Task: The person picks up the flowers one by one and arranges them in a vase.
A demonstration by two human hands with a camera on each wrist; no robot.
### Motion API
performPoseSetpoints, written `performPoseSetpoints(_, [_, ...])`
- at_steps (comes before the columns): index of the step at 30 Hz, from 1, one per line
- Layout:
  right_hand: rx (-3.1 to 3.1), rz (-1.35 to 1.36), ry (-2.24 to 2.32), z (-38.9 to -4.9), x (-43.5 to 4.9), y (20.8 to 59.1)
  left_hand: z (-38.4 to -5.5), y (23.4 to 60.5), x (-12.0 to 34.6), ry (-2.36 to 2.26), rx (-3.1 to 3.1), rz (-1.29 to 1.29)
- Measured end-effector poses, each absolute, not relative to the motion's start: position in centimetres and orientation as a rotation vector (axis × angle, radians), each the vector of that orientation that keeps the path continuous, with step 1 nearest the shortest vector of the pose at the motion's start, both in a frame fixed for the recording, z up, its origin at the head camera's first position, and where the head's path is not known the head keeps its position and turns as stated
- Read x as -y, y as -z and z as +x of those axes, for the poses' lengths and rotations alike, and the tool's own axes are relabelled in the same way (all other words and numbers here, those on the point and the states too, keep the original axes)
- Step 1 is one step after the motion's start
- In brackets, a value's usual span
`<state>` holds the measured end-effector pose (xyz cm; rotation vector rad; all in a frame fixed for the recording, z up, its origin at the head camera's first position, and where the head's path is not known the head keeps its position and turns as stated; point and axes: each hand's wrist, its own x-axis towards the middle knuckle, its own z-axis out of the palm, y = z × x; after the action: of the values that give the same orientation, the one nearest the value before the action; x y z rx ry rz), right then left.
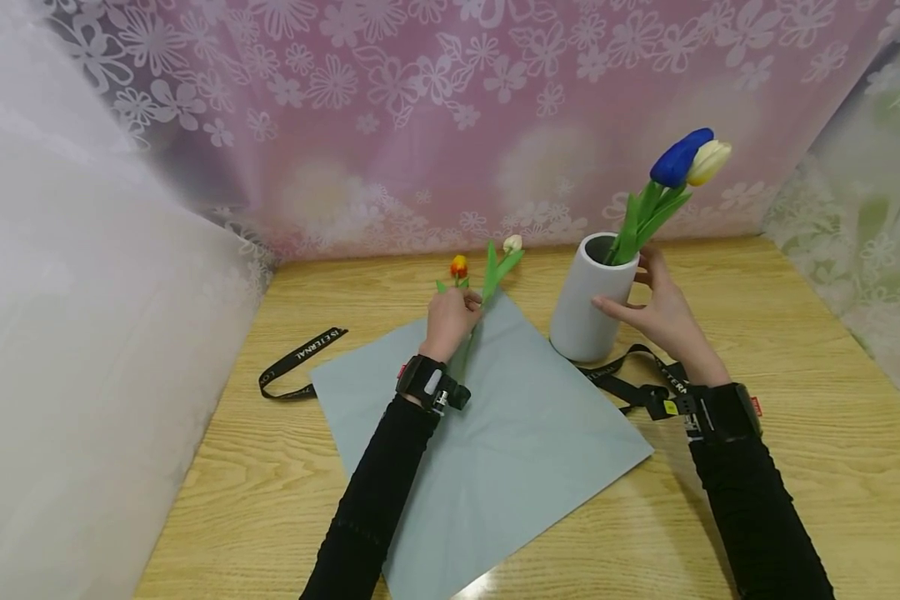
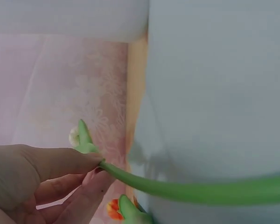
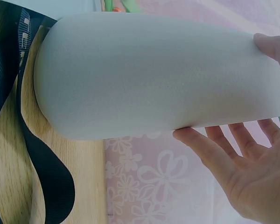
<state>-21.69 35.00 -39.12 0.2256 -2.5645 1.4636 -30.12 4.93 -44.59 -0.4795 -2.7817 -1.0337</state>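
My left hand point(image 1: 447, 323) pinches the thin green stem point(image 2: 177, 190) of a white tulip point(image 1: 512, 244) between thumb and fingertips, over the upper part of a grey-blue sheet of wrapping paper point(image 1: 495, 458). Just beyond it is an orange-red tulip point(image 1: 459, 266), its lower part hidden behind the hand. With thumb on the near side and fingers on the far side, my right hand point(image 1: 669, 310) holds a white vase point(image 1: 585, 310) near its rim; the vase leans slightly. A blue tulip point(image 1: 675, 162) and a cream tulip point(image 1: 709, 162) stand in the vase, leaning right.
A black ribbon with white lettering point(image 1: 300, 358) sticks out left of the paper; another looped black ribbon point(image 1: 630, 385) lies by the vase's base, under the right wrist. Behind the wooden table point(image 1: 817, 467) hangs a pink floral curtain point(image 1: 450, 167), with a white sheet point(image 1: 82, 375) at left.
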Motion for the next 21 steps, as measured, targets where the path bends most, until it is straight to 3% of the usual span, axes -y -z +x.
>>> performPoseSetpoints(21, [2.568, 0.229, -1.470, -22.0, -35.0, 39.0, -29.5, 43.2, -6.7, 1.622, 2.486, -0.575])
